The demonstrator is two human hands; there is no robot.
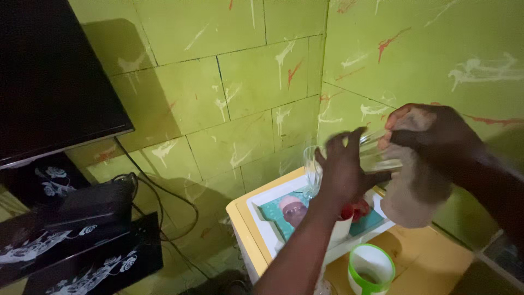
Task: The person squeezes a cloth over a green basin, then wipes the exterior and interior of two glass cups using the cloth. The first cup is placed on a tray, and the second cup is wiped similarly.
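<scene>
A clear glass (376, 155) is held up above a yellow table (426, 257), near the green wall (262, 82). The left hand (341, 172) grips its base end; the right hand (431, 136) closes on a grey cloth (415, 191) at the glass's mouth. Below stand a green-rimmed cup (371, 267), a second glass (312, 169) and a framed picture (284, 210).

Lime-green tiled walls (245, 82), streaked white and red, are meeting in a corner. A dark flat screen (49, 76) is hanging at the left above black cabinets with white flower patterns (82, 257), cables (164, 207) trailing down. A yellow side table (420, 257) is standing in dim light.
</scene>
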